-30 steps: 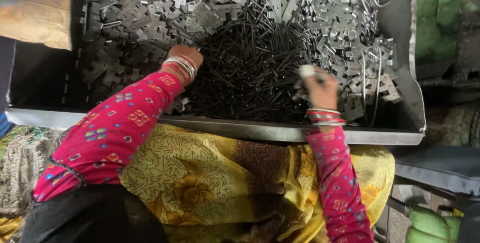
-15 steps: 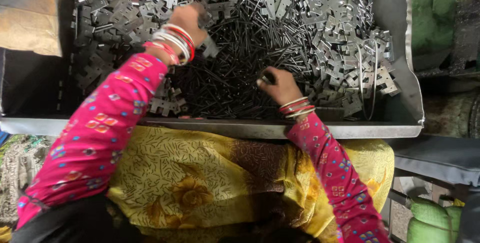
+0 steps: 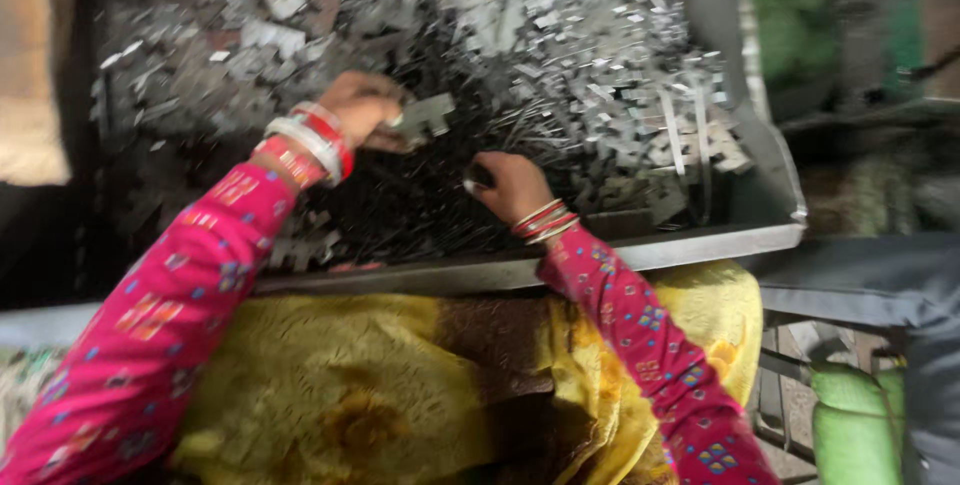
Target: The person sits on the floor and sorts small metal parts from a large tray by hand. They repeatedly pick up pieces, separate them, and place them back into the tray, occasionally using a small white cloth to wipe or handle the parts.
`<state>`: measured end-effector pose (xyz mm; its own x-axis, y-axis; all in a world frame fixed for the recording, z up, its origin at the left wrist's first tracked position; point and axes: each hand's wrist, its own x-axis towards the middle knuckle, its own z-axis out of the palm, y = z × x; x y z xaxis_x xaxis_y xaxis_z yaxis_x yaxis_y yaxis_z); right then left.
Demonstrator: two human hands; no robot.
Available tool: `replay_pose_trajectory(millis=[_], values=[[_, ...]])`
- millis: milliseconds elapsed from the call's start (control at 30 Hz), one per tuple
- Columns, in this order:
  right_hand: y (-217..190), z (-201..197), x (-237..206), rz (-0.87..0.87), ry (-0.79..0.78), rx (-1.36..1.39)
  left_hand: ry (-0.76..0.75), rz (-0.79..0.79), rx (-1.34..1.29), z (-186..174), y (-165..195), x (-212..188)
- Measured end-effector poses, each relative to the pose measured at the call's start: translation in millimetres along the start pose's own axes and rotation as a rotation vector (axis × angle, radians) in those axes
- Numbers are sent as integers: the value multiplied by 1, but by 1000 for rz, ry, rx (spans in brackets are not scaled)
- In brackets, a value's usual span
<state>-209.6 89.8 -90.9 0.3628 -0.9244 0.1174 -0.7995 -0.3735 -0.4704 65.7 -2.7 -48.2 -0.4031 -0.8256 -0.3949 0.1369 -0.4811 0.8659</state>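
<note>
Grey stamped metal plate pinched in left hand, raised just over the heap. Right hand clenched on a small pale piece, resting among dark thin rods. Both inside metal tray; yellow cloth below.

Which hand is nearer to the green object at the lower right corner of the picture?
The right hand. It rests in the metal tray, up and left of the green object. The left hand, holding a flat metal piece, is farther left.
</note>
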Motion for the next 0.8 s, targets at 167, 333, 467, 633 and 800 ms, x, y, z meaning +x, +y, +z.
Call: replay_pose_trajectory(millis=[167, 333, 467, 633, 800], values=[[19, -19, -3, 168, 247, 740, -119, 43, -3, -1, 5, -6], [45, -45, -15, 488, 489, 1570, -166, 194, -102, 3, 14, -16], [50, -49, -15, 523, 456, 1897, -127, 137, -98, 14, 11, -19], [42, -35, -13, 636, 148, 1695, -139, 269, 35, 46, -8, -22], [16, 15, 1, 501, 172, 1820, 121, 605, 816, 91, -51, -44]])
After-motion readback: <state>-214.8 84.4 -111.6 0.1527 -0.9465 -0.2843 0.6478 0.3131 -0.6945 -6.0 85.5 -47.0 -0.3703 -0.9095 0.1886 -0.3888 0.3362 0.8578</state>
